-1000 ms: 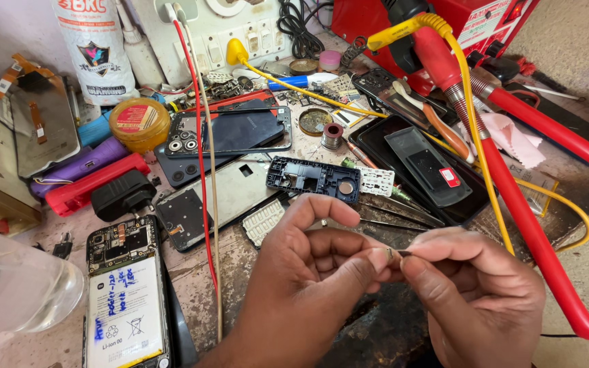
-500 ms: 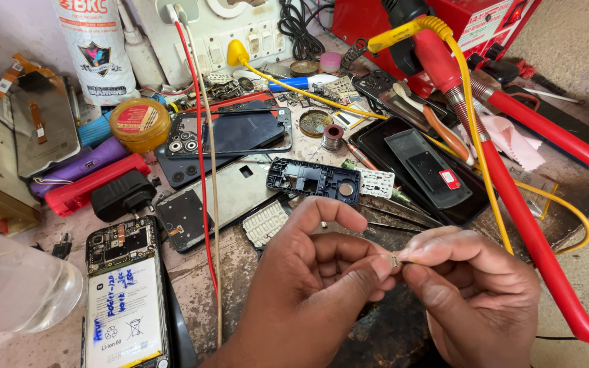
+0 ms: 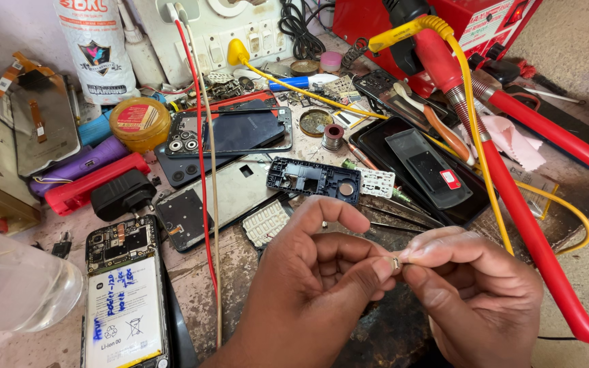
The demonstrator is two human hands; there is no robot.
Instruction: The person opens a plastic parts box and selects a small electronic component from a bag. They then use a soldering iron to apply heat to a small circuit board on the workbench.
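We see a small silvery metal part (image 3: 396, 264) between our hands, a bright red cable (image 3: 533, 225), a yellow wire (image 3: 475, 136), a yellow round tin (image 3: 140, 121) with red label, a purple tube (image 3: 80, 165), and a white battery (image 3: 124, 307) inked blue.

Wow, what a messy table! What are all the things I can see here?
small metal part: 1, silvery, pinched between both hands
opened phone with battery: 1, black and white, bottom left
phone back cover: 1, dark, centre top
small frame piece: 1, dark blue, centre
round tin: 1, yellow with red lid, upper left
thick hose: 1, red, right side
thin wire: 1, red, running down the middle
clear bottle: 1, see-through, left edge
left hand: 1, bottom centre
right hand: 1, bottom right
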